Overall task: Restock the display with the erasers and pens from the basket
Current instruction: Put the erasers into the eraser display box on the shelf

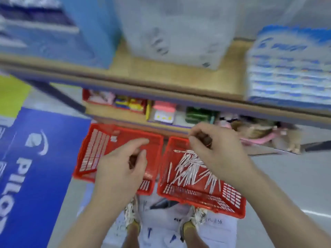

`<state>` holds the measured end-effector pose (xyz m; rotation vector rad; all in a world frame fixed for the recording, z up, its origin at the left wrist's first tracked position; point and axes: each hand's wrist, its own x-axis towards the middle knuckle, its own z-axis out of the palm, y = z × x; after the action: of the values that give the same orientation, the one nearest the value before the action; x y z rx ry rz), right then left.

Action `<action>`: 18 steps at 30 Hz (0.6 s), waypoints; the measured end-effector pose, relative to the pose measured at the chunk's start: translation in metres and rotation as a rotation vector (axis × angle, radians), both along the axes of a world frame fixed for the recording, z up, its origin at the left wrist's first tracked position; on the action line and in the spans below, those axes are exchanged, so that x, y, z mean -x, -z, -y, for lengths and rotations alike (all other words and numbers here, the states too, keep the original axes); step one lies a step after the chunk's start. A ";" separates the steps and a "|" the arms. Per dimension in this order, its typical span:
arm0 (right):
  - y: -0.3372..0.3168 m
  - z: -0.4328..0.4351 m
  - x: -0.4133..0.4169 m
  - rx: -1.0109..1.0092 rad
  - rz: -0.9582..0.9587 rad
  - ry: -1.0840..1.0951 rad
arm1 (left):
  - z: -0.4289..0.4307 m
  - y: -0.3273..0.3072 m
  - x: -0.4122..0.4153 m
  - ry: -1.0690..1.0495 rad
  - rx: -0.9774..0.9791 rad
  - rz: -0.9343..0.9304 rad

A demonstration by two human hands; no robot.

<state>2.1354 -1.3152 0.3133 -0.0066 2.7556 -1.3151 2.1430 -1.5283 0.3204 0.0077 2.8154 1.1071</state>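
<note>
Two red plastic baskets stand on the floor below the shelf. The left basket shows no goods that I can make out. Several white pens lie loose in the right basket. My left hand hovers over the left basket with fingers curled; blur hides whether it holds anything. My right hand is above the far rim of the right basket, and its fingers pinch a small dark thing that is too blurred to name.
A wooden display shelf crosses the view, with a blue Pilot pen rack at right and a clear bag in the middle. The lower shelf holds coloured stationery boxes. A blue Pilot board lies at left. My feet stand behind the baskets.
</note>
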 end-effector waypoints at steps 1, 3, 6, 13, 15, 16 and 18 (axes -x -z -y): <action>0.016 0.020 0.002 0.001 0.033 -0.034 | 0.022 0.015 -0.003 -0.031 0.039 0.048; 0.052 0.059 0.005 -0.017 0.097 -0.095 | 0.066 0.049 -0.010 -0.083 0.109 0.137; 0.119 0.120 0.002 -0.043 0.206 -0.150 | 0.138 0.115 -0.024 -0.163 0.184 0.254; 0.327 0.251 0.002 -0.073 0.448 -0.218 | 0.279 0.302 -0.020 -0.162 0.421 0.435; 0.393 0.283 0.008 -0.063 0.475 -0.242 | 0.305 0.358 -0.004 -0.086 0.468 0.427; 0.425 0.299 0.013 -0.081 0.473 -0.260 | 0.315 0.387 0.006 -0.038 0.487 0.412; 0.483 0.328 0.021 -0.143 0.456 -0.314 | 0.330 0.443 0.028 0.051 0.513 0.407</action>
<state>2.1144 -1.6433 -0.1693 -0.1104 2.3356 -0.9043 2.1147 -1.8582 -0.1230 -0.1684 2.6122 0.3012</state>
